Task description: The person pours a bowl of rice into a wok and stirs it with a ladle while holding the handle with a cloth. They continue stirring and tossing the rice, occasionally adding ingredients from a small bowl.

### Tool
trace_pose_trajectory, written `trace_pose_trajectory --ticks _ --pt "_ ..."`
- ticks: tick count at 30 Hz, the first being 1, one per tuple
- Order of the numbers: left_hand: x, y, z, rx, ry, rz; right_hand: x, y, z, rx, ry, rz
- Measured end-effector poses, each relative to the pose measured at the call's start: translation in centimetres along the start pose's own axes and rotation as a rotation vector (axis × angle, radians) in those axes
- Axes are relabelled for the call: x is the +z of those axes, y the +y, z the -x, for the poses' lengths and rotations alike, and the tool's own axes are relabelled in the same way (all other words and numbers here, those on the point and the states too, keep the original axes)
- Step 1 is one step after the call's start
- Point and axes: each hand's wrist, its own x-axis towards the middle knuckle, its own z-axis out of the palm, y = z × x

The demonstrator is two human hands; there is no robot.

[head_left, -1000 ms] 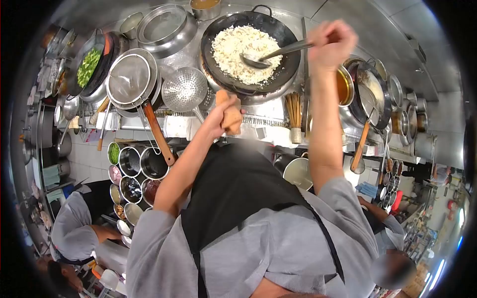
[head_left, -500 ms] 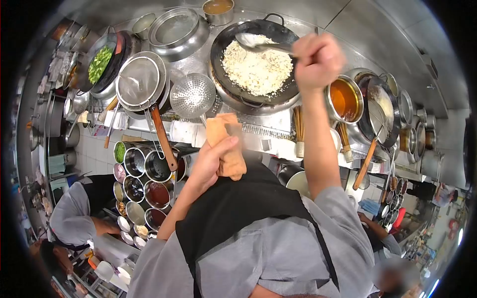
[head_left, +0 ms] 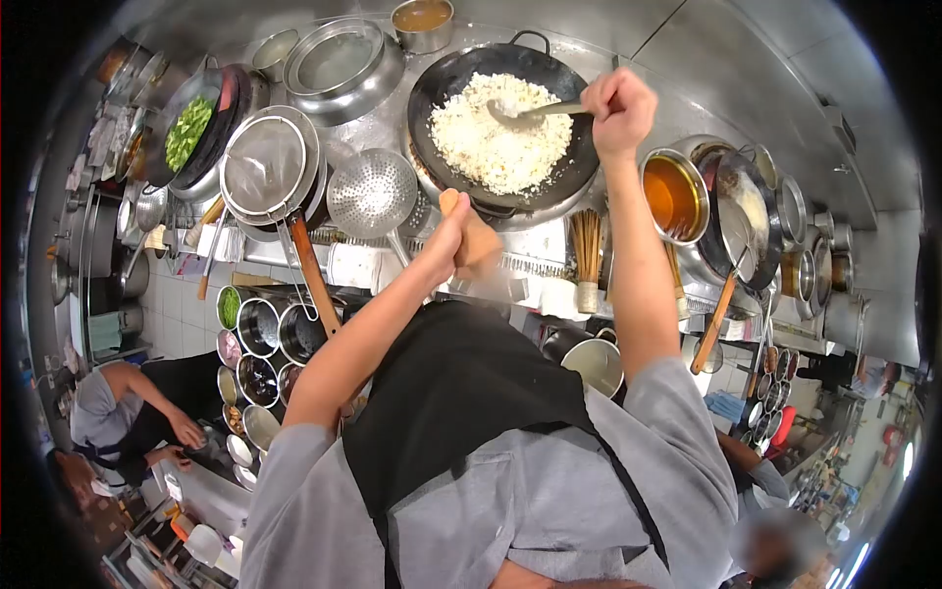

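Observation:
A black wok point(head_left: 422, 128) full of rice point(head_left: 500, 162) with pale egg bits sits on the stove. My right hand point(head_left: 620, 108) is wrapped around the handle of a metal ladle point(head_left: 549, 108), whose bowl rests in the rice. Just short of the wok's near side, my left hand point(head_left: 446, 243) grips a folded orange cloth point(head_left: 478, 245), close to the near wok handle point(head_left: 491, 210). To the left of that hand lies a perforated skimmer point(head_left: 371, 191).
A pot of orange-brown oil point(head_left: 673, 196) stands right of my forearm. Bamboo brushes point(head_left: 587, 245) hang at the stove edge. Left are a wire strainer point(head_left: 263, 162), a wok of chopped greens point(head_left: 188, 133) and several seasoning pots point(head_left: 259, 326). A co-worker point(head_left: 118, 402) is at far left.
My left hand has brought the cloth forward, up to the wok's near edge. My right hand has steadied, and the ladle bowl has moved down into the rice.

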Motion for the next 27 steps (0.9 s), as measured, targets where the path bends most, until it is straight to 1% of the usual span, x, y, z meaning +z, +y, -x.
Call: trace_pose_trajectory --ticks 1,2,3,4,5,6,7,8,9,10,11,12,14,15,16,17,19,20,21,23,24,25,26,27 --pt "0.5 -0.2 -1.8 0.005 0.024 0.055 0.4 -1.9 -2.1 -0.008 -0.006 0.000" --pt "0.4 -1.2 -3.9 -0.001 0.020 0.054 0.8 -4.5 -3.9 0.050 0.085 0.060" --pt "0.2 -2.2 -6.5 -0.017 0.094 0.050 1.0 -5.9 -5.0 0.101 0.169 0.117" --pt "0.3 -2.5 -8.7 -0.026 0.167 0.051 1.3 -6.5 -5.0 0.093 0.158 0.119" --pt "0.7 -3.0 -9.7 -0.026 0.165 0.060 1.5 -7.2 -4.3 -0.028 0.163 -0.006" --pt "1.2 -3.5 -10.4 -0.022 0.230 0.067 1.6 -7.4 -3.8 -0.147 0.169 -0.132" --pt "1.3 -4.0 -11.3 -0.020 0.296 0.069 1.5 -5.2 -2.4 -0.143 0.169 -0.129" --pt "0.9 -4.9 -13.0 0.003 0.294 0.107 1.3 -1.4 0.1 -0.226 0.177 0.105" --pt "1.0 -4.8 -12.6 -0.001 0.289 0.101 2.4 -0.7 1.0 -0.313 0.180 0.339" --pt "1.2 -4.5 -12.4 -0.015 0.227 0.170 2.2 -1.2 0.8 -0.317 0.181 0.343" --pt "1.2 -4.1 -12.1 -0.026 0.168 0.247 1.7 -1.8 0.1 -0.151 0.027 0.314" --pt "0.5 -3.3 -11.0 -0.080 0.005 0.174 2.4 -3.5 -0.7 0.021 -0.125 0.281" --pt "1.0 -3.6 -9.9 -0.072 0.062 0.185 1.9 -9.0 -2.4 0.113 -0.019 0.334" --pt "1.2 -3.1 -10.1 -0.041 0.112 0.206 2.4 -12.9 -2.6 0.221 0.048 0.113" --pt "0.0 -4.6 -13.1 -0.103 0.116 0.228 2.5 -16.0 -2.0 0.204 0.049 -0.035" --pt "0.2 -4.6 -12.6 -0.104 0.124 0.243 1.8 -15.3 -1.6 0.217 0.038 -0.040" --pt "1.4 -3.8 -11.1 -0.069 0.179 0.167 -0.4 -12.1 1.1 0.067 0.294 0.066" --pt "1.6 -3.7 -11.1 -0.094 0.183 0.210 -0.9 -8.8 2.4 0.081 0.395 -0.033" --pt "1.3 -4.1 -11.6 -0.102 0.180 0.197 -0.3 -6.0 3.4 0.096 0.499 -0.130" --pt "-0.3 -4.8 -13.0 -0.031 0.042 0.242 5.2 -6.2 4.4 -0.045 0.548 0.029" --pt "1.1 -3.2 -10.3 -0.108 0.097 0.194 7.8 -7.0 5.8 -0.104 0.412 0.095" --pt "0.8 -3.7 -10.7 -0.110 0.099 0.189 10.3 -7.9 7.3 -0.165 0.268 0.157" --pt "0.1 -4.7 -11.7 0.264 -0.188 0.155 12.7 -7.9 8.8 -0.138 0.222 0.171" --pt "-0.2 -5.2 -12.0 0.357 -0.243 0.156 13.9 -7.6 10.3 -0.110 0.179 0.187"
